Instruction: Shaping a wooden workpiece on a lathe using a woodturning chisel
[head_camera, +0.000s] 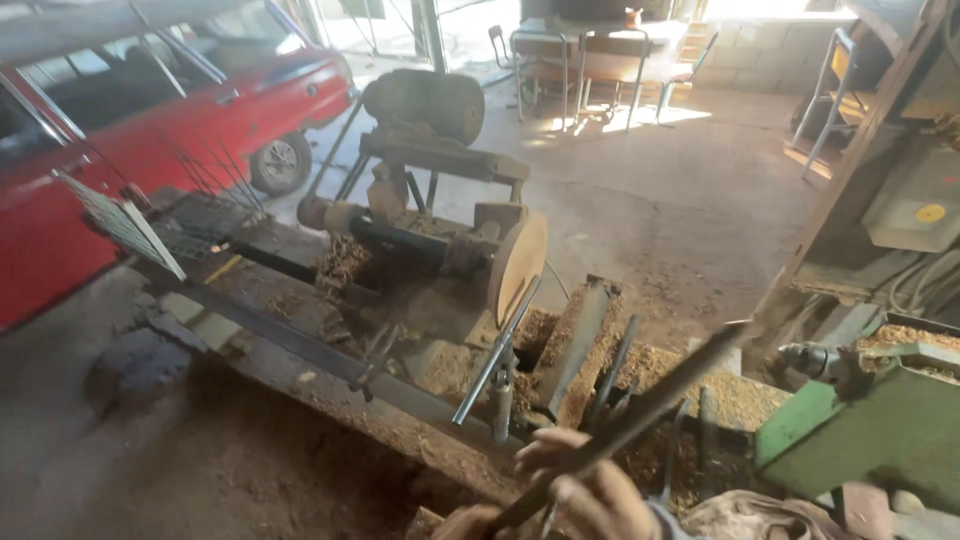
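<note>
Sawdust (590, 365) heaps the trough of the wood lathe (440, 240), spare chisels (610, 375) lying in it. Low in the head view, one hand (585, 495), side unclear, has its grip wrapped around a long chisel (640, 410), angled up-right over the shavings.

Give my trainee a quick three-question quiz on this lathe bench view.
1. True or false: a hand grips a long dark turning tool.
2. What is mounted on the lathe? A) a round wooden disc B) a metal pipe C) nothing
3. What colour is the car at the far left?

Key: 1 true. 2 A, the wooden disc. 3 red.
</note>
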